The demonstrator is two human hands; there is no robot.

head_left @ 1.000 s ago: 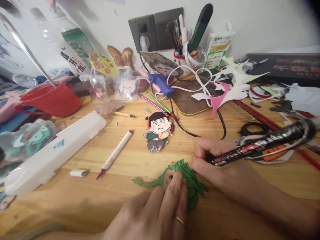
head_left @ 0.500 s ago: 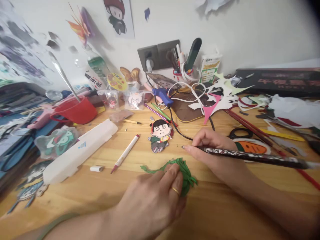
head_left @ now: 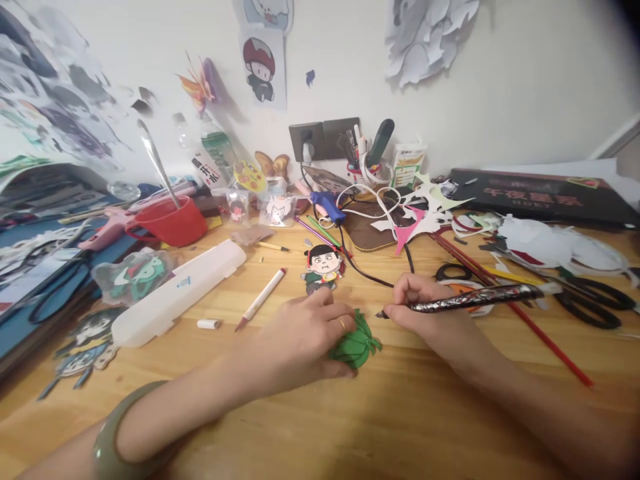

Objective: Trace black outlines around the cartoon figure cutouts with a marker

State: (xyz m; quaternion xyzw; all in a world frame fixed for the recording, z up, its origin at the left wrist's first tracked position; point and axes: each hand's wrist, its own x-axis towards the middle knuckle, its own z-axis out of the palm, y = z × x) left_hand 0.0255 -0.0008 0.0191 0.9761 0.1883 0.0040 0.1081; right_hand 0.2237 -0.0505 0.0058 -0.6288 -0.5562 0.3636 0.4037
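Note:
My left hand (head_left: 313, 333), with a ring on one finger and a bangle at the wrist, grips the left side of a green leafy cutout (head_left: 355, 343) on the wooden table. Its fingers are bent over the piece and the thumb is at the lower edge. My right hand (head_left: 417, 303) holds a black patterned pen (head_left: 475, 297), its dark tip pointing left, just right of the cutout and apart from it. Behind my left hand lies a cartoon figure cutout (head_left: 323, 261), its lower part partly covered. An uncapped marker (head_left: 261, 299) rests left of it, near a white cap (head_left: 209, 324).
A white plastic case (head_left: 180, 290) and a red mug (head_left: 170, 220) stand to the left. A blue glue gun (head_left: 327, 205) with its cable is at the back. Black-handled scissors (head_left: 595, 303), red sticks (head_left: 545, 340) and paper scraps (head_left: 545, 240) lie right.
My left hand has shifted its hold up and left on the green cutout, whose long left strand is now hidden. The pen tip has come closer to the cutout. The view has tilted up.

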